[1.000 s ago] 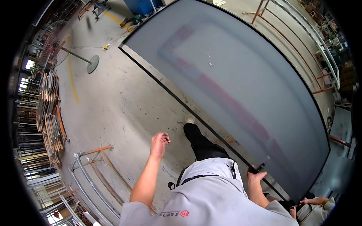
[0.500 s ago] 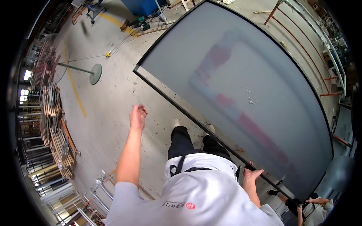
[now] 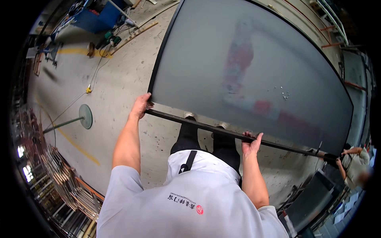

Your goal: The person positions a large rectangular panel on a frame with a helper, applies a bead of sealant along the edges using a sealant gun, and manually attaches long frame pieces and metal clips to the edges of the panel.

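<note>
A large frosted grey panel (image 3: 198,59) in a dark frame lies roughly flat in front of me, with small shiny bits (image 3: 285,95) scattered on it. The floor and my feet show through a strip between the frosted part and the near dark bar (image 3: 186,120). My left hand (image 3: 141,105) is closed round the frame's near left corner. My right hand (image 3: 251,144) holds the near bar from below, thumb outside and fingers curled at its edge. At the panel's right end a co-worker (image 3: 355,160) has both hands at the frame's corner.
A green round-based stand (image 3: 85,116) and a cable with a yellow connector (image 3: 88,89) are on the floor to the left. Green power tools (image 3: 109,39) lie by a blue bin (image 3: 97,16). Stacked profiles (image 3: 69,178) fill the lower left; a dark panel (image 3: 311,200) stands lower right.
My left hand, free before, has taken hold of the frame's left corner. The panel's near bar now runs more level across my view, and my right hand sits farther left and higher in view.
</note>
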`<control>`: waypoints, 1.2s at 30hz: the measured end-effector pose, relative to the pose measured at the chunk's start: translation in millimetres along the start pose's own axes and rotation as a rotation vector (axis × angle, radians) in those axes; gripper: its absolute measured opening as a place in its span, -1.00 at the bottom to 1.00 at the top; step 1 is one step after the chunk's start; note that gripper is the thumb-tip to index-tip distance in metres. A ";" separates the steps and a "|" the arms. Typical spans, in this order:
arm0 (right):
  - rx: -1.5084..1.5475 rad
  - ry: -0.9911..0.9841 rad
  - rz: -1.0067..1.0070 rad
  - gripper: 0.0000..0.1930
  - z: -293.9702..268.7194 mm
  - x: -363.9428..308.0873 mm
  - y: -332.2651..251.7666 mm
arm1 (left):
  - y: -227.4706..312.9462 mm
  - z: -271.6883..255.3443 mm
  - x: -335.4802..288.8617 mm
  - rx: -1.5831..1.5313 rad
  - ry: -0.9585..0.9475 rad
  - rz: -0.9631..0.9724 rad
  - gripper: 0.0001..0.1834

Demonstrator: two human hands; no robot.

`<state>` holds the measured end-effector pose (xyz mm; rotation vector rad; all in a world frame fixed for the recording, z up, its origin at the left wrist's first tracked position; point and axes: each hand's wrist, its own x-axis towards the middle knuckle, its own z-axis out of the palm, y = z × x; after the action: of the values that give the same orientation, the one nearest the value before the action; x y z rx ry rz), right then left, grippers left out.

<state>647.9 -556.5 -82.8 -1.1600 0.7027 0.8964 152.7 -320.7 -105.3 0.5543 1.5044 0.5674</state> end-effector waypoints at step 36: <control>-0.126 0.440 -0.288 -0.48 -2.3 2.3 32.2 | -20.9 -1.0 0.7 0.103 0.043 -0.097 -0.30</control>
<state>620.7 -553.6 -100.3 -1.5506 0.8128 0.4484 151.8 -336.0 -119.6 0.5480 1.5991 0.4313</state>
